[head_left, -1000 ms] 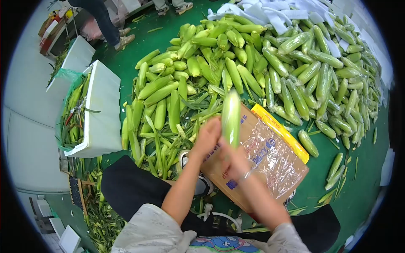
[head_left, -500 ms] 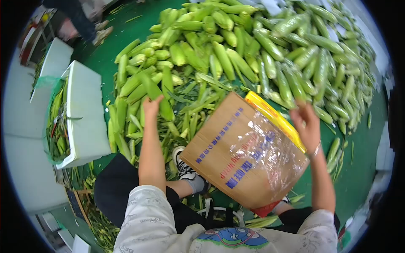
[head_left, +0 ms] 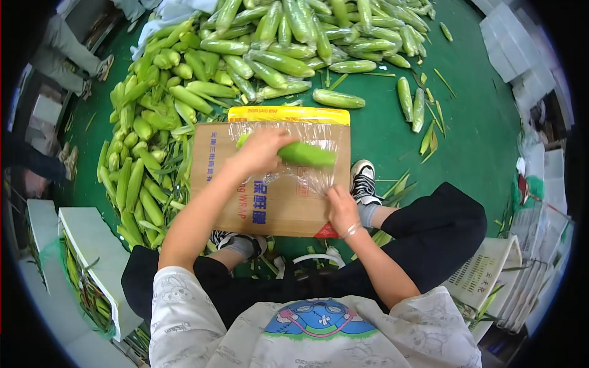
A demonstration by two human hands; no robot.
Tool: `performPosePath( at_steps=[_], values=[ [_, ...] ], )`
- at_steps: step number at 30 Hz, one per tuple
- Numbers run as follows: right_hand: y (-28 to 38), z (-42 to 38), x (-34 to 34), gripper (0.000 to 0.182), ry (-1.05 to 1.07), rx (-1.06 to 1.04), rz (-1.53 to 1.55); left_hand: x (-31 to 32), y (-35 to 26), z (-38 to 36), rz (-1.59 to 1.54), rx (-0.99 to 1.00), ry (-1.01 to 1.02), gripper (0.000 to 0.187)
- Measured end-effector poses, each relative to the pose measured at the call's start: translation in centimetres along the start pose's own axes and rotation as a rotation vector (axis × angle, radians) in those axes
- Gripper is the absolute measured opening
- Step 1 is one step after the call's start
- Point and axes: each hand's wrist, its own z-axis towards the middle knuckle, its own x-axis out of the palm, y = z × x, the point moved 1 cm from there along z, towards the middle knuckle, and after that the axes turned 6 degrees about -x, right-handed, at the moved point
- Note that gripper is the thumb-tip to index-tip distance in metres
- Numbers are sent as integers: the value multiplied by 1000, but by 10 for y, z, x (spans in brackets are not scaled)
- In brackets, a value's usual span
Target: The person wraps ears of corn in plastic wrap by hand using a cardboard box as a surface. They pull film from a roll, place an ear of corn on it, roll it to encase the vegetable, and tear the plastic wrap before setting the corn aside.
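Observation:
An ear of corn in its green husk lies across the top of a cardboard box, slightly blurred. My left hand is closed around its left part. Clear plastic wrap stretches over the box from a yellow-edged wrap carton at the far side. My right hand pinches the near right corner of the wrap, which is drawn into creases toward the fingers. The box rests across my lower legs or just in front of them; its support is hidden.
Unwrapped corn is heaped at the left, and wrapped corn at the far side. A few wrapped ears lie on the green floor. White bins of husks stand at left. Other people's legs show at upper left.
My view has swung left to right. My left hand has brought an ear from the heap onto the box. My right hand has moved from the far edge to the near right, pulling wrap.

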Motion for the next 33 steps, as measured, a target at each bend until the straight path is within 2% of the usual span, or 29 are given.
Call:
performPosePath(
  at_steps=[2,3,4,6,7,8,9,10,11,12,13,14,15,16,18,19,20,22,24,25,27,28,30,32,33],
  values=[
    [17,1,-24,28,-73,38,193,13,3,-10,-41,39,258,64],
    [23,10,-36,20,-178,100,247,9,-2,-11,-37,37,260,64],
    [22,17,-33,20,-170,106,256,6,-7,-17,-145,-5,321,64],
    [23,41,-24,12,-292,438,535,11,-8,-23,-257,-63,392,64],
    [32,57,-24,7,-280,373,383,19,-1,-16,-230,-29,416,66],
    [27,62,-3,9,-214,285,296,21,3,-11,-197,7,438,68],
    [20,65,23,13,-165,176,179,19,1,-10,-188,-4,434,68],
    [19,67,42,21,-114,71,64,18,-5,-13,-83,18,299,65],
    [24,74,41,21,-112,65,77,18,-8,-19,22,39,165,64],
    [32,85,33,31,-40,19,-48,18,-8,-28,26,25,165,64],
    [36,94,31,42,31,-25,-174,15,-6,-39,-15,-149,-163,59],
    [33,100,34,42,30,-31,-161,12,-3,-52,-49,-316,-494,55],
    [24,107,35,49,97,-74,-165,9,-2,-68,-16,-441,-469,46],
    [16,113,35,56,167,-117,-171,12,-2,-84,-9,-448,-472,46],
    [8,121,31,55,252,-83,-132,34,6,-114,214,-560,-18,37],
    [5,123,30,55,288,-50,-61,47,20,-126,216,-567,-28,37],
    [1,125,27,55,320,-17,6,63,39,-135,222,-550,-53,29],
    [-2,115,18,56,294,-37,48,55,60,-146,227,-525,-83,21],
    [3,98,8,58,310,-63,101,21,63,-148,-39,-529,-293,19],
    [10,87,6,58,318,-62,103,1,59,-144,-44,-535,-289,19],
    [27,66,6,58,446,-287,-76,-39,52,-131,-919,-821,-91,23],
    [38,55,10,58,446,-276,-74,-44,44,-122,-918,-819,-79,23],
    [62,30,17,57,370,-356,-31,-32,13,-91,-944,-614,-80,23],
    [75,3,20,55,383,-259,3,28,11,-71,-547,-440,81,17],
    [73,2,23,53,383,-178,41,53,-1,-70,-447,-332,85,17]
  ],
)
